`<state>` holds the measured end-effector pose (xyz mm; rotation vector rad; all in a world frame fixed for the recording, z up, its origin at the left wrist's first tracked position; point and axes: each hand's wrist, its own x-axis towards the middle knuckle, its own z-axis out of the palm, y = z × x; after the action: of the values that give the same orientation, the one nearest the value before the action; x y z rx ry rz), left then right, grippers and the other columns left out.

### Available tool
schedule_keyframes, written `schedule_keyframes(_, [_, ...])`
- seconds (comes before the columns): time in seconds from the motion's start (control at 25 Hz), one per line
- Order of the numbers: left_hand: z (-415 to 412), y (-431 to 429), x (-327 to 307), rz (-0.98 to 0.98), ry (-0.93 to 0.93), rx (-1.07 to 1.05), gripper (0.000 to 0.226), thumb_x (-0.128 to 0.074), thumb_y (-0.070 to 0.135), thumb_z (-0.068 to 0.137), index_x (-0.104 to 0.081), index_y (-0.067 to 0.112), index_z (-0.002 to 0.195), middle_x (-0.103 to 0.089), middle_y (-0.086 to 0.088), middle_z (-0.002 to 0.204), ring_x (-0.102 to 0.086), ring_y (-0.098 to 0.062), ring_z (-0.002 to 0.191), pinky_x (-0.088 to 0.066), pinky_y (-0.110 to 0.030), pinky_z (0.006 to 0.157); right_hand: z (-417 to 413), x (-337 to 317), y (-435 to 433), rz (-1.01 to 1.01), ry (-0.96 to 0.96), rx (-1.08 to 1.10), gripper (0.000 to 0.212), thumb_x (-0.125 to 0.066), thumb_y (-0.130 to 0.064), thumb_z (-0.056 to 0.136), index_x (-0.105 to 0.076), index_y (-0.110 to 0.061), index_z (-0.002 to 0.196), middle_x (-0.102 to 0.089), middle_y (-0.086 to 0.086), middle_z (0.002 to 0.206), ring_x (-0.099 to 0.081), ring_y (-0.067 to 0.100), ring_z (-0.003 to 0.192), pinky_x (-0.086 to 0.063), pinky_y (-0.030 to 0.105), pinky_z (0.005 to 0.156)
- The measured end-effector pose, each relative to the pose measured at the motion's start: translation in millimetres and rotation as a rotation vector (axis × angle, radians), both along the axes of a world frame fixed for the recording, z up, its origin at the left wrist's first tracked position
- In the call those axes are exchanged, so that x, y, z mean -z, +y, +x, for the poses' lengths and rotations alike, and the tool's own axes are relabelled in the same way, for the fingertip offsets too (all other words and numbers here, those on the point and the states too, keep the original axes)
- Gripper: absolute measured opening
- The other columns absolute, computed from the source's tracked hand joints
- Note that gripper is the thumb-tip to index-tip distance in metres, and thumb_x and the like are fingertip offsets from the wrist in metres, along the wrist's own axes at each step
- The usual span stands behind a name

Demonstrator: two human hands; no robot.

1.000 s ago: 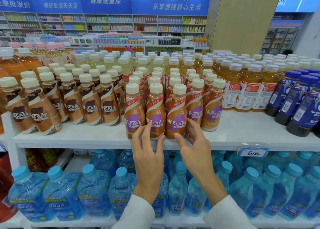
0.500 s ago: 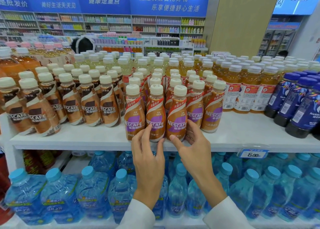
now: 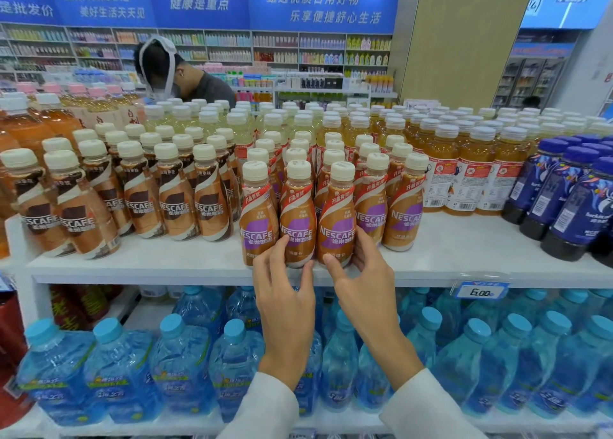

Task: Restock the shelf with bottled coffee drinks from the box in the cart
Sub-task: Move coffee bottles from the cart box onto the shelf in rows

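Purple-label Nescafe coffee bottles stand in rows on the white shelf (image 3: 464, 259). Three of them form the front row near the edge. My left hand (image 3: 285, 292) holds the base of the middle front bottle (image 3: 297, 219) between thumb and fingers. My right hand (image 3: 363, 279) curls round the base of the right front bottle (image 3: 336, 219), thumb in front and fingers behind. The left front bottle (image 3: 258, 219) stands untouched beside them. Neither the box nor the cart is in view.
Brown-label Nescafe bottles (image 3: 142, 206) fill the shelf to the left. Orange tea bottles (image 3: 477, 173) and dark blue bottles (image 3: 570, 199) stand to the right. Blue water bottles (image 3: 179, 365) crowd the lower shelf. A price tag (image 3: 481, 291) hangs on the edge. A person (image 3: 185, 80) bends behind the display.
Both hands stay at the two front bottles, the right closing further round its bottle. A person's head has risen into view behind the shelf.
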<state>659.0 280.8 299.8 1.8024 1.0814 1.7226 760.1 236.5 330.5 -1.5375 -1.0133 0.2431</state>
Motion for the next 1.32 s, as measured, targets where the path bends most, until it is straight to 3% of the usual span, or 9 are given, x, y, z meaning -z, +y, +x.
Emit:
schedule_keyframes(0.16, [-2, -1, -1, -0.010, 0.007, 0.024, 0.055, -0.075, 0.021, 0.090, -0.049, 0.023, 0.138, -0.047, 0.004, 0.132, -0.053, -0.021, 0.124, -0.057, -0.038, 0.095, -1, 2, 1, -0.015, -0.012, 0.008, 0.067, -0.075, -0.038, 0.087, -0.043, -0.033, 0.146, -0.057, -0.012, 0.139, -0.055, 0.007, 0.127, -0.051, 0.039, 0.105])
schedule_keyframes(0.28, [-15, -3, -9, -0.062, -0.138, 0.085, 0.046, -0.077, 0.019, 0.088, -0.057, 0.025, 0.129, -0.057, 0.009, 0.120, -0.062, -0.011, 0.110, -0.056, -0.031, 0.091, 0, 2, -1, -0.014, -0.015, 0.018, 0.067, -0.076, -0.039, 0.087, -0.044, -0.034, 0.145, -0.058, -0.014, 0.137, -0.056, 0.005, 0.125, -0.051, 0.038, 0.105])
schedule_keyframes(0.44, [-37, 10, -27, -0.080, -0.239, 0.004, 0.041, -0.079, 0.022, 0.086, -0.056, 0.028, 0.119, -0.054, 0.011, 0.110, -0.061, -0.011, 0.095, -0.057, -0.036, 0.083, 1, -1, 1, -0.010, -0.001, 0.018, 0.071, -0.079, -0.047, 0.079, -0.046, -0.035, 0.141, -0.061, -0.014, 0.132, -0.059, 0.005, 0.119, -0.054, 0.037, 0.101])
schedule_keyframes(0.56, [-52, 26, -31, -0.129, -0.130, 0.014, 0.064, -0.081, 0.032, 0.083, -0.048, 0.026, 0.137, -0.049, 0.008, 0.131, -0.054, -0.009, 0.117, -0.049, -0.027, 0.097, -7, -5, 5, -0.028, -0.012, 0.058, 0.084, -0.080, -0.060, 0.071, -0.041, -0.035, 0.141, -0.058, -0.014, 0.133, -0.059, 0.007, 0.119, -0.054, 0.038, 0.099])
schedule_keyframes(0.68, [-70, 50, -34, -0.310, -0.022, 0.297, 0.092, -0.077, 0.044, 0.083, -0.024, 0.029, 0.157, -0.039, 0.008, 0.156, -0.041, -0.007, 0.140, -0.037, -0.035, 0.116, -15, -9, 9, -0.033, 0.009, 0.054, 0.089, -0.082, -0.059, 0.070, -0.036, -0.033, 0.141, -0.054, -0.013, 0.134, -0.057, 0.008, 0.119, -0.054, 0.036, 0.099])
schedule_keyframes(0.8, [-76, 65, -45, -0.357, 0.073, 0.513, 0.077, -0.067, 0.037, 0.094, -0.025, 0.029, 0.157, -0.050, 0.015, 0.146, -0.052, 0.005, 0.127, -0.043, -0.035, 0.113, -20, -10, 15, -0.016, 0.062, 0.042, 0.092, -0.085, -0.048, 0.072, -0.031, -0.029, 0.143, -0.052, -0.007, 0.137, -0.056, 0.012, 0.122, -0.053, 0.039, 0.102])
schedule_keyframes(1.0, [-76, 69, -52, -0.349, 0.171, 0.532, 0.067, -0.058, 0.027, 0.100, -0.022, 0.029, 0.157, -0.050, 0.017, 0.142, -0.049, 0.019, 0.119, -0.041, -0.009, 0.101, -20, -15, 20, -0.018, 0.092, -0.009, 0.096, -0.086, -0.034, 0.076, -0.024, -0.023, 0.148, -0.047, -0.002, 0.144, -0.050, 0.015, 0.129, -0.047, 0.039, 0.108])
schedule_keyframes(1.2, [-78, 74, -53, -0.321, 0.193, 0.534, 0.068, -0.058, 0.027, 0.099, -0.022, 0.029, 0.157, -0.048, 0.015, 0.146, -0.046, 0.013, 0.126, -0.040, -0.018, 0.107, -20, -23, 18, -0.035, 0.105, -0.028, 0.094, -0.084, -0.030, 0.079, -0.022, -0.023, 0.150, -0.045, -0.004, 0.143, -0.048, 0.012, 0.127, -0.045, 0.030, 0.106])
schedule_keyframes(1.32, [-76, 74, -54, -0.310, 0.219, 0.536, 0.069, -0.058, 0.027, 0.100, -0.020, 0.028, 0.157, -0.047, 0.013, 0.146, -0.046, 0.010, 0.128, -0.040, -0.021, 0.109, -18, -24, 16, -0.031, 0.102, 0.001, 0.091, -0.084, -0.030, 0.079, -0.026, -0.023, 0.148, -0.049, -0.003, 0.141, -0.052, 0.015, 0.126, -0.047, 0.033, 0.106])
